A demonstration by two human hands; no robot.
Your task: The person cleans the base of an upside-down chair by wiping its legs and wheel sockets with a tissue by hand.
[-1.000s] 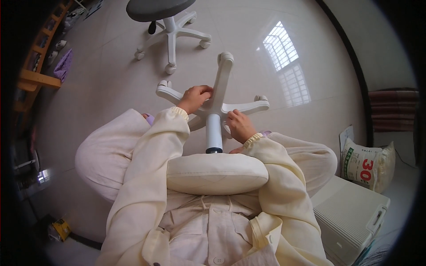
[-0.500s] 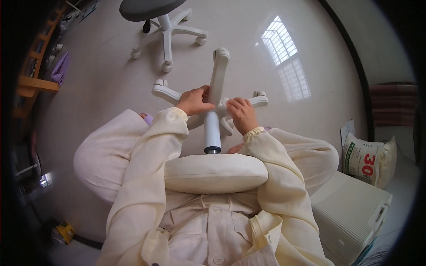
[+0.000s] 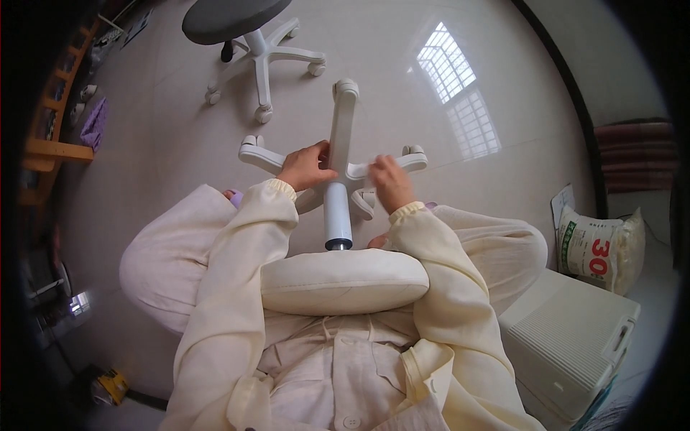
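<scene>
A white stool lies tipped on its side, its round padded seat [image 3: 345,282] against my lap. The pale gas-lift column [image 3: 336,215] runs from the seat to the five-legged caster base [image 3: 343,133]. My left hand [image 3: 307,167] grips that base near its hub, thumb toward the column and fingertips hidden behind the upright leg. To the right of the hub, my right hand [image 3: 390,183] is over the right leg with its fingers bent. Motion blurs those fingers, and whether they hold anything is unclear.
A second stool with a grey seat [image 3: 233,16] stands on the tiled floor ahead. At right, a stuffed plastic bag [image 3: 596,248] sits behind a ribbed cream case [image 3: 575,337]. Wooden furniture [image 3: 57,149] and a purple cloth [image 3: 95,126] are at left.
My right hand has shifted slightly at the right leg and its fingers are more blurred. The left hand keeps its place on the base. The whole view has moved a little.
</scene>
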